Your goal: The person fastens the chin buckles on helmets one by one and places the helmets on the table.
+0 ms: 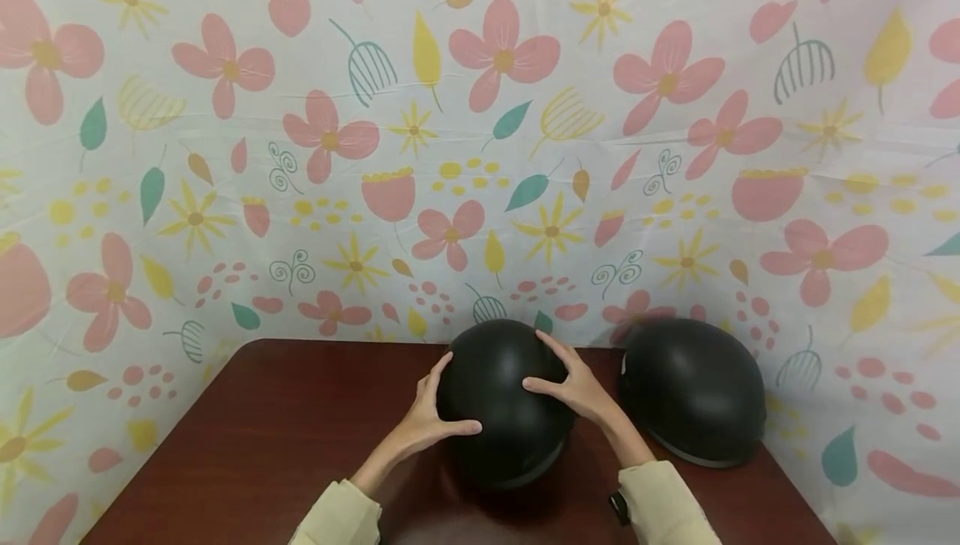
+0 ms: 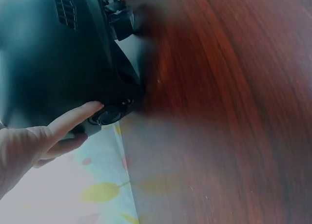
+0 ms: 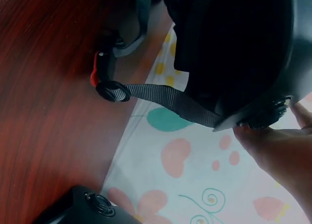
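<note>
A glossy black helmet (image 1: 502,453) is held between both hands above the dark red table, its rounded top toward the head camera. My left hand (image 1: 426,424) grips its left side, thumb across the near face. On its upper right lies my right hand (image 1: 573,378), thumb and fingers spread over the shell. The left wrist view shows fingers of the left hand (image 2: 53,136) on the helmet (image 2: 58,63) beside a round fitting. In the right wrist view the right hand (image 3: 278,148) touches the helmet rim, and a grey strap (image 3: 165,96) with a red-and-black buckle (image 3: 100,73) hangs down.
A second black helmet (image 1: 693,391) sits at the table's right edge, close to the right forearm; part of it shows in the right wrist view (image 3: 83,207). The reddish-brown table (image 1: 300,412) meets a flower-patterned cloth (image 1: 480,137) behind.
</note>
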Action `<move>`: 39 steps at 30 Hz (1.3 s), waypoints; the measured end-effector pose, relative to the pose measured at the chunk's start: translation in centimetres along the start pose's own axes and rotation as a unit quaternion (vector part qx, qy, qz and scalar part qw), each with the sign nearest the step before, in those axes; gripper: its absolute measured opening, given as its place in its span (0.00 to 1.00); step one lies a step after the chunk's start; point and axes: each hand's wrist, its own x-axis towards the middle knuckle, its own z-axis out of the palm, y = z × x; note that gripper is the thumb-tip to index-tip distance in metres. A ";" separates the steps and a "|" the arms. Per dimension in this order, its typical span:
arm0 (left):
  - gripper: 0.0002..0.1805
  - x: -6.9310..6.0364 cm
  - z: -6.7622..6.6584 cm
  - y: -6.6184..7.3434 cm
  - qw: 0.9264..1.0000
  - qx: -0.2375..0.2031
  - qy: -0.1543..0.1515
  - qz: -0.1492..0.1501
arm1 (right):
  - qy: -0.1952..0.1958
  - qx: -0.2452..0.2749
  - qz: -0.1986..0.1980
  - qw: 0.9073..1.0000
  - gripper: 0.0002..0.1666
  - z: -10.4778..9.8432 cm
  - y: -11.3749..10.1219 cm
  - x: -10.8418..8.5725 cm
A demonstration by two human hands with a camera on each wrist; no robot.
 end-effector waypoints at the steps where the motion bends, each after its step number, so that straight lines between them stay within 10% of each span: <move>1: 0.62 0.0 -0.1 -0.1 1.000 -0.001 -0.004 0.000 | -0.002 0.002 0.001 1.000 0.50 0.0 0.1 0.0; 10: 0.57 -0.2 -0.7 0.2 0.994 -0.097 0.001 -0.044 | -0.009 0.018 0.008 1.000 0.49 0.7 0.6 0.2; 39: 0.51 0.8 -2.1 0.1 0.995 -0.013 0.060 -0.084 | -0.023 0.077 0.032 0.996 0.52 5.0 3.2 1.9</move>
